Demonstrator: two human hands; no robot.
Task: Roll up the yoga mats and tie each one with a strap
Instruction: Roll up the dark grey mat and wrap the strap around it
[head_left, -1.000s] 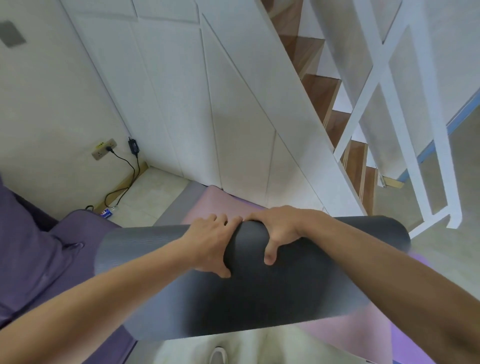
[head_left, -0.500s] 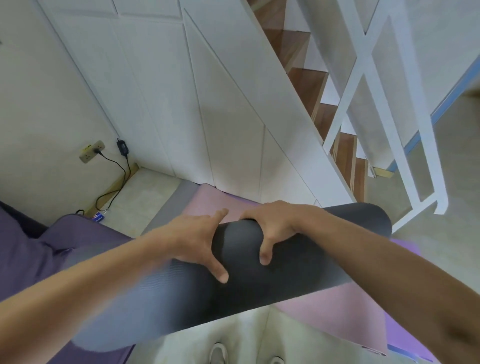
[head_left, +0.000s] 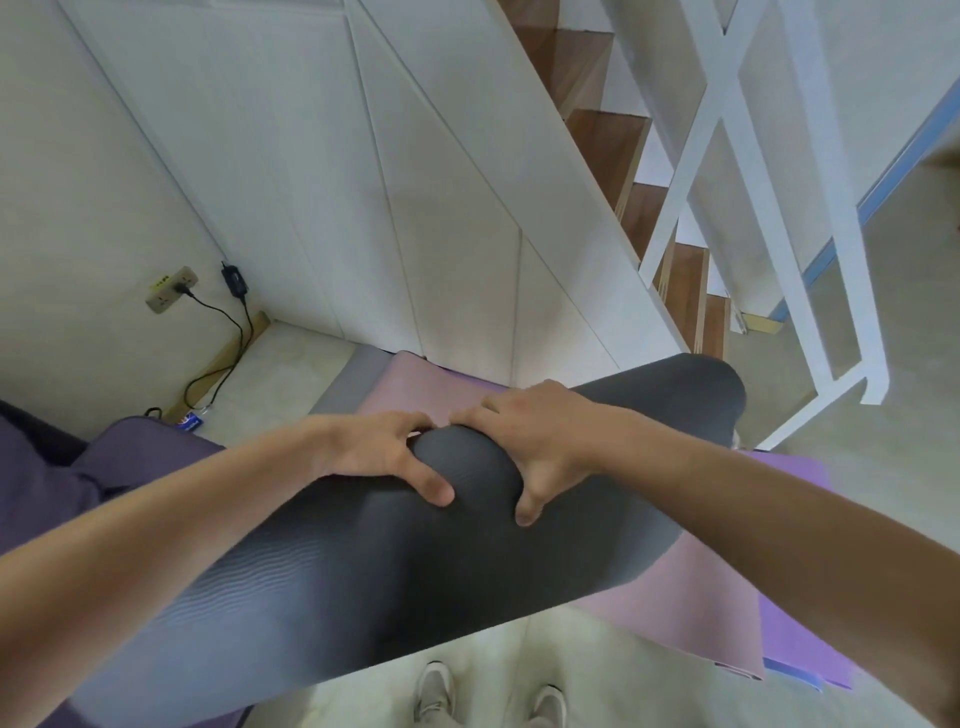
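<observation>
Tile floor (head_left: 291, 364) (pale) bears pink mat (head_left: 675, 597) beside wooden stairs (head_left: 608, 140).

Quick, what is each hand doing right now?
Left hand: closed, gripping the rolled dark grey foam yoga mat.
Right hand: closed, gripping the same mat.

Light: we log even, soft brightness over the whole frame, source not determinable; white panels (head_left: 415, 182) at upper centre read pale, slightly washed, no hard glare. Shadows: few, faint, soft-edged. Sheen: we note a pale gradient on the dark rolled mat (head_left: 415, 571) toward lower left. Distortion: strong wide-angle bending; stair rail (head_left: 727, 156) at upper right bows; forearms (head_left: 156, 545) swell toward the lower corners. Focus: we find the centre fairly sharp; lower left edge smeared.
</observation>
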